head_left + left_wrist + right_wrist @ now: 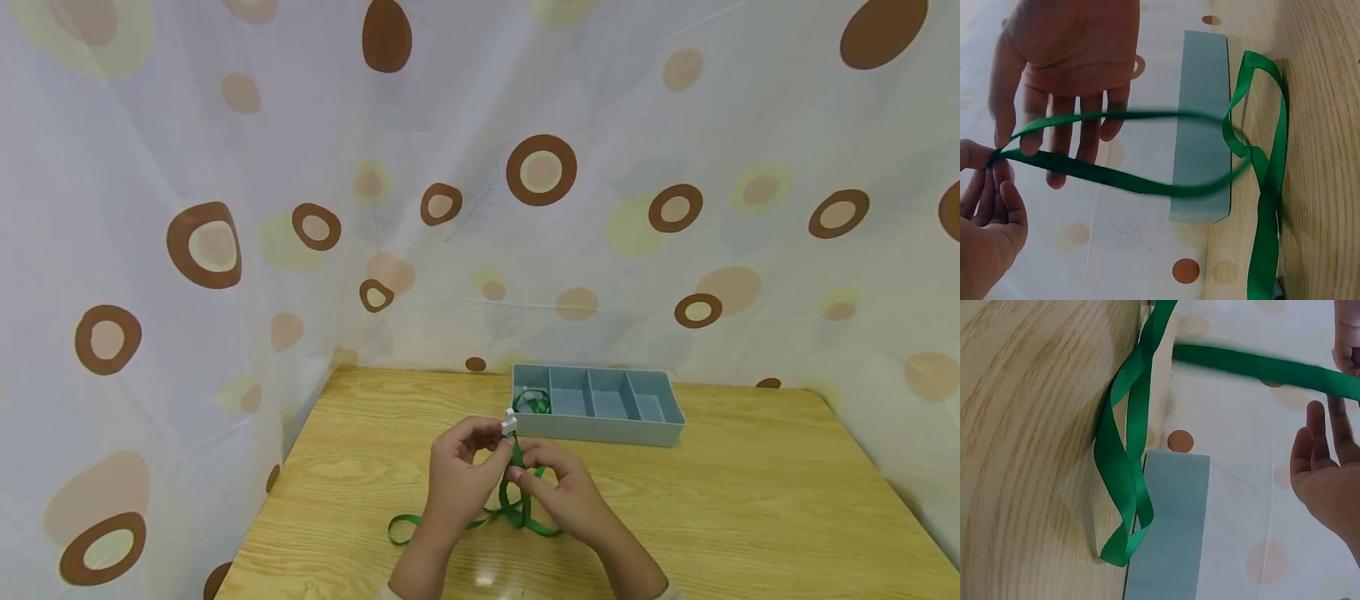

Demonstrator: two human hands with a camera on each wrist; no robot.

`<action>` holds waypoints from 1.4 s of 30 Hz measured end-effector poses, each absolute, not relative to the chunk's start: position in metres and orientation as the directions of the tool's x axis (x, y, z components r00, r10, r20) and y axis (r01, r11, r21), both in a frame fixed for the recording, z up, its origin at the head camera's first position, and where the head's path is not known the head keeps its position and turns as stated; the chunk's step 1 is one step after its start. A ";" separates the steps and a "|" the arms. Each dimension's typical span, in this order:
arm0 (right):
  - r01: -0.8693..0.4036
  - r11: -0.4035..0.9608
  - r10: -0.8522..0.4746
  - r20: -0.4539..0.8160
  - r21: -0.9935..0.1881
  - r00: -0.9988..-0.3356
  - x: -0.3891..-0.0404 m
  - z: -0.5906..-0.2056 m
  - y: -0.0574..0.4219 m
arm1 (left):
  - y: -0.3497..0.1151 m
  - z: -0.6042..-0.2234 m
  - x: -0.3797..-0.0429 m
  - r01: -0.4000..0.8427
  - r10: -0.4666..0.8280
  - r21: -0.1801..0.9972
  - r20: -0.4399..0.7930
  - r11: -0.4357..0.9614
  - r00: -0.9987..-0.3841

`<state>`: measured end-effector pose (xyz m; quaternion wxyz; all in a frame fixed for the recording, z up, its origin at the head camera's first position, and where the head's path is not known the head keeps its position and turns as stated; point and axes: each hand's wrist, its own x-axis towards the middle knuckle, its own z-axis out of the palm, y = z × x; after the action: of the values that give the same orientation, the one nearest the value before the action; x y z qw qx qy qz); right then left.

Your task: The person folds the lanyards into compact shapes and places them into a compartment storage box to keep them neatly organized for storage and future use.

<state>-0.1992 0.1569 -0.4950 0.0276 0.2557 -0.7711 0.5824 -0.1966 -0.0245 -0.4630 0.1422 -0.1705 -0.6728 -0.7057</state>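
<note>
A green ribbon (517,454) carries a small white plastic clip (510,422) at its top end. Just below the clip, my left hand (467,471) pinches the ribbon between thumb and fingertips. My right hand (566,492) holds the ribbon slightly lower with thumb and index finger. In the left wrist view, its other fingers (1060,144) stretch out behind the ribbon. A narrow ribbon loop (1104,178), blurred at its far bend, hangs from the fingertips. More ribbon (1116,462) lies in loose curls on the wooden table below.
Behind the hands, slightly right, stands a grey-blue tray (600,427) with several compartments. Its leftmost compartment holds another coil of green ribbon (536,402) with something white. The wooden table (750,483) reaches back to a white curtain (615,267) with brown and beige spots.
</note>
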 end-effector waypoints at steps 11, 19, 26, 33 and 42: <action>-0.393 0.112 -0.394 0.322 -0.913 -0.861 -0.200 -0.498 0.160 | -0.036 -0.461 -0.203 0.495 -0.076 0.867 0.491 -0.056 -0.868; -0.346 0.147 -0.313 0.288 -0.926 -0.905 -0.200 -0.498 0.170 | -0.044 -0.460 -0.203 0.494 -0.118 0.867 0.485 -0.065 -0.866; -0.376 0.122 -0.323 0.321 -0.919 -0.890 -0.199 -0.500 0.177 | -0.045 -0.459 -0.201 0.489 -0.136 0.869 0.476 -0.078 -0.869; -0.403 0.105 -0.326 0.352 -0.909 -0.878 -0.198 -0.504 0.184 | -0.048 -0.464 -0.203 0.522 -0.187 0.850 0.502 -0.077 -0.845; -0.419 0.143 -0.330 0.356 -0.897 -0.875 -0.193 -0.505 0.195 | -0.054 -0.469 -0.206 0.579 -0.236 0.813 0.552 -0.062 -0.800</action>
<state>-0.1933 0.1953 -0.5051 0.0368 0.2478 -0.7550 0.6060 -0.2063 -0.0536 -0.4693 0.2847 -0.1375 -0.6231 -0.7154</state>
